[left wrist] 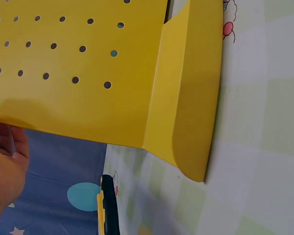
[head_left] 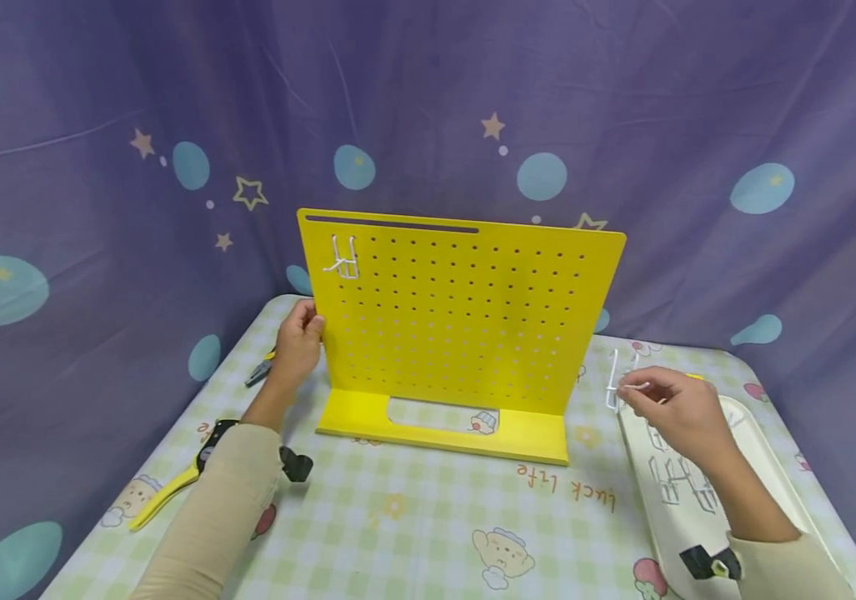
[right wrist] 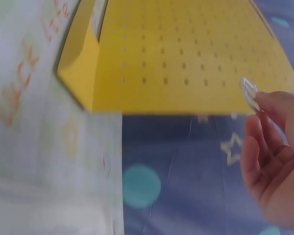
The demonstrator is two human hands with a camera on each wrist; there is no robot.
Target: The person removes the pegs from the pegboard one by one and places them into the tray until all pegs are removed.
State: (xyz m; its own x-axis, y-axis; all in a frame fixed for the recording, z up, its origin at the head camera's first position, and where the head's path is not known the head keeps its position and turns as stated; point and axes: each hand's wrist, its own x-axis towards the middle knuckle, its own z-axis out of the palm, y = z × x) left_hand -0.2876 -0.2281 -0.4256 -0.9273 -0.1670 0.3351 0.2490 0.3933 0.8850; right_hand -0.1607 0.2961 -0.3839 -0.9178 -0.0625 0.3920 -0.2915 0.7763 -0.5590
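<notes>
A yellow pegboard (head_left: pixel 458 317) stands upright on its foot on the table. My left hand (head_left: pixel 298 343) grips its left edge, and in the left wrist view the fingers (left wrist: pixel 19 142) reach behind that edge. One white wire hook (head_left: pixel 347 265) hangs in the holes at the board's upper left. To the right of the board, my right hand (head_left: pixel 671 408) pinches another white wire hook (head_left: pixel 612 385) between thumb and fingertips, above the far end of a white tray (head_left: pixel 768 446). The right wrist view shows this hook (right wrist: pixel 249 93) overlapping the board's edge.
Several more wire hooks (head_left: pixel 678 479) lie in the tray. Left of the board are a yellow-handled tool (head_left: pixel 165 497), partly under the left forearm, and pliers (head_left: pixel 257 372) behind the left hand. A checked cloth (head_left: pixel 397 533) covers the table; a purple curtain (head_left: pixel 428 100) hangs behind.
</notes>
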